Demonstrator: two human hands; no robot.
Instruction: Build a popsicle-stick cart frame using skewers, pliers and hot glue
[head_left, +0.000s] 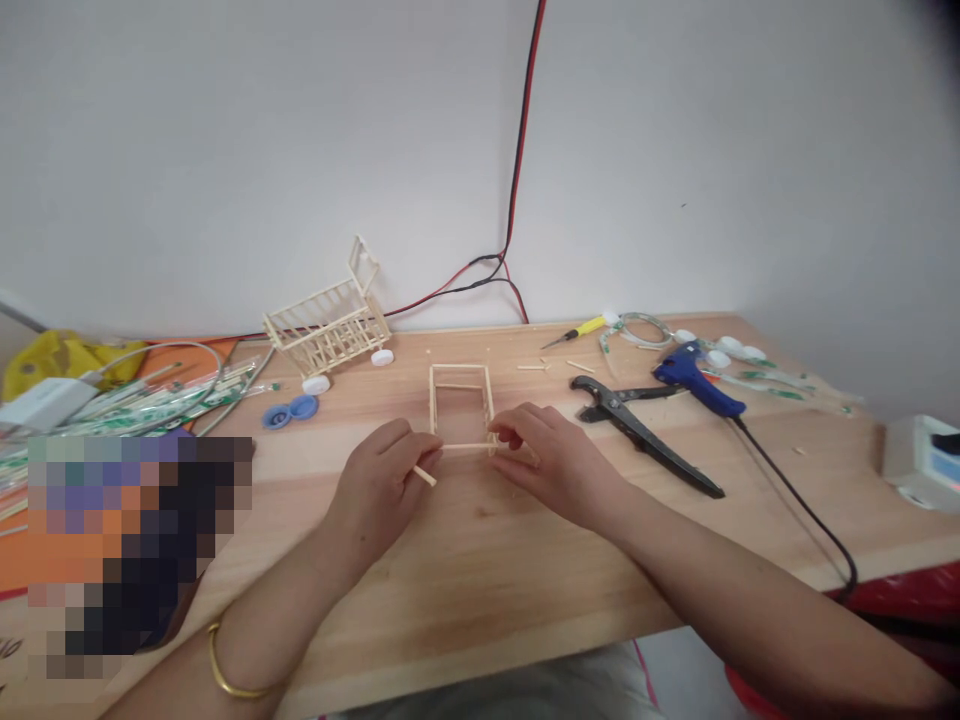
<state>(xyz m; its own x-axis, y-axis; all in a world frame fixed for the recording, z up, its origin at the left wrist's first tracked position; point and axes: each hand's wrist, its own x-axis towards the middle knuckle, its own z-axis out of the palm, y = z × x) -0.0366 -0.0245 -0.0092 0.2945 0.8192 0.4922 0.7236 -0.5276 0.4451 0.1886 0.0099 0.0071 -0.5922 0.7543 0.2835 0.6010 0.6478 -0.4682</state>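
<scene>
A small box-shaped frame of thin wooden sticks stands on the table between my hands. My left hand is closed at its near left corner, and a short wooden stick pokes out from between the fingers. On the other side, my right hand has its thumb and fingertips around the near right corner of the frame. The fingers hide both near corners in part. Behind and to the left, a larger cart made of sticks stands tilted on white bottle-cap wheels.
Blue caps lie left of the frame. To the right are black cutters, a blue glue gun with its cord, and a yellow-handled knife. Bagged sticks and a pixelated area occupy the left side. Cables run down the wall.
</scene>
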